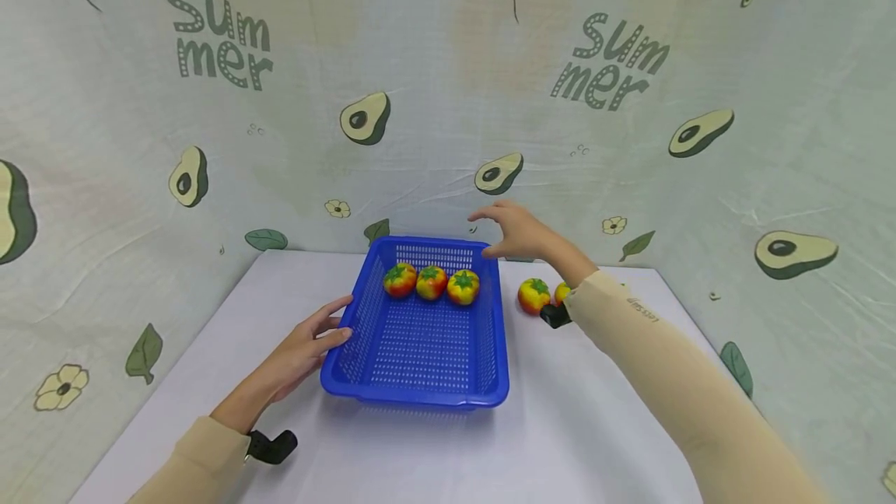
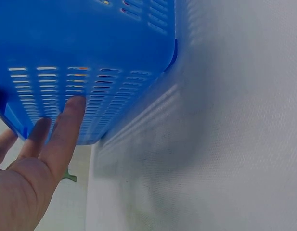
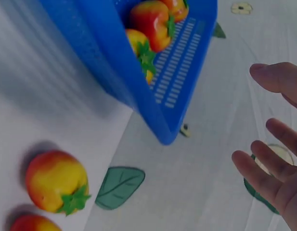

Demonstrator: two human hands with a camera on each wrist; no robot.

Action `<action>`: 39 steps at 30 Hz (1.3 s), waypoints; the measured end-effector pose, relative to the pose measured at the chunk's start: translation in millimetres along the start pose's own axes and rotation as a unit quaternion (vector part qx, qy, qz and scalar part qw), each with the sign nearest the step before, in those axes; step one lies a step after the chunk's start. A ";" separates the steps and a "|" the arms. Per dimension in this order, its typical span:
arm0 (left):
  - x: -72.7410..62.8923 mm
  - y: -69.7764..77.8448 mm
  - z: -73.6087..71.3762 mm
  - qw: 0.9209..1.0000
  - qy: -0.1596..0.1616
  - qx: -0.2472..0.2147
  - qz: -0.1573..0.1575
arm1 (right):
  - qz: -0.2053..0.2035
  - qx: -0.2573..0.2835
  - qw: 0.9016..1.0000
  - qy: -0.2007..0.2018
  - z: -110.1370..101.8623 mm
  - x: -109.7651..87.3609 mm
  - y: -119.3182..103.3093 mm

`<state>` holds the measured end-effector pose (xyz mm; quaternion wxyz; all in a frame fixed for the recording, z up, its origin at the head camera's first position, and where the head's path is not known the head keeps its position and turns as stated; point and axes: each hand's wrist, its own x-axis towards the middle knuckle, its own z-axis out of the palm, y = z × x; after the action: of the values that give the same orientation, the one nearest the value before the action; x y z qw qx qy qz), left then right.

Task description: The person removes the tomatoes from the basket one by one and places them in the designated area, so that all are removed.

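A blue plastic basket [image 1: 420, 341] with slotted walls stands in the middle of the table. Three red-and-yellow fruits with green star-shaped tops, the middle one [image 1: 431, 283] among them, sit in a row at its far end. My left hand [image 1: 308, 348] rests against the basket's left side; the left wrist view shows its fingers [image 2: 66, 134] extended along the slotted wall. Over the far right corner of the basket, my right hand [image 1: 514, 232] is raised, thumb and fingers spread with nothing between them. In the right wrist view, the hand [image 3: 278, 159] is apart from the rim.
To the right of the basket, a similar fruit [image 1: 534, 296] lies on the white table [image 1: 581, 411], with another fruit [image 1: 562, 292] partly hidden behind the right forearm. A printed cloth [image 1: 420, 45] with avocados and lettering hangs behind the table and at both sides.
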<state>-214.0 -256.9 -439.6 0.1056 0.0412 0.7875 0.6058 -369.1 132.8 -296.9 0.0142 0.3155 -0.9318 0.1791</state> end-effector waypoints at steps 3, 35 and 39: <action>0.8 -0.2 -0.1 1.000 0.000 -0.001 -0.001 | -0.012 0.007 1.000 -0.011 10.6 14.5 -14.8; 2.5 1.1 -1.3 1.000 -0.001 -0.001 -0.006 | -0.006 0.100 0.992 -0.082 139.6 87.4 -53.6; 3.5 1.1 -1.0 1.000 -0.002 -0.002 -0.005 | 0.004 0.093 0.993 -0.074 147.4 87.7 -51.1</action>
<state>-217.7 -256.9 -438.7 0.1108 0.0384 0.7860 0.6070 -396.3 -6.5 -405.9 -0.0850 0.3243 -0.9106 0.2417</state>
